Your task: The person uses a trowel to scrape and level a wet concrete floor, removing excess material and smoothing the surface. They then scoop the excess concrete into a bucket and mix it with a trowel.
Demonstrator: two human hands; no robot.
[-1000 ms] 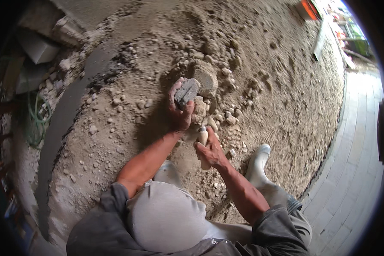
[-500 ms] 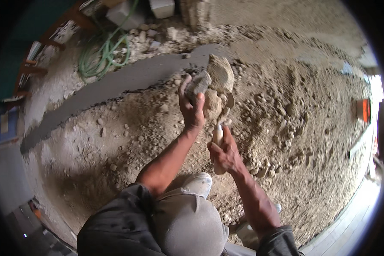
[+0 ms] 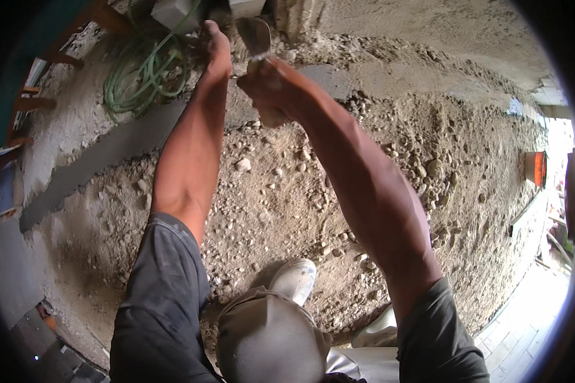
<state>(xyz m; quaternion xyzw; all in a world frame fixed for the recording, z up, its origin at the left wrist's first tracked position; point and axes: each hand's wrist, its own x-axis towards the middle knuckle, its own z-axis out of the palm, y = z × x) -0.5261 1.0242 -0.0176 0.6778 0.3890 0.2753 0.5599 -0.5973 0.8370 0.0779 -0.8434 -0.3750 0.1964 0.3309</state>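
My right hand is closed around the wooden handle of a trowel, whose metal blade points away from me. Far forward, my left hand reaches beside the trowel toward the rubble and a pale block. Its fingers are mostly hidden and blurred, so whether it holds anything does not show. Both forearms stretch over a strip of smooth grey mortar on the stony ground.
A coiled green hose lies left of my left hand. Another pale block sits at the far edge. Loose stones cover the dirt to the right. An orange bucket stands at far right. My shoe is below.
Both hands have moved forward and left, the trowel along with the right one. The grey stone at my left hand and the tan stones beside it no longer show where they were.
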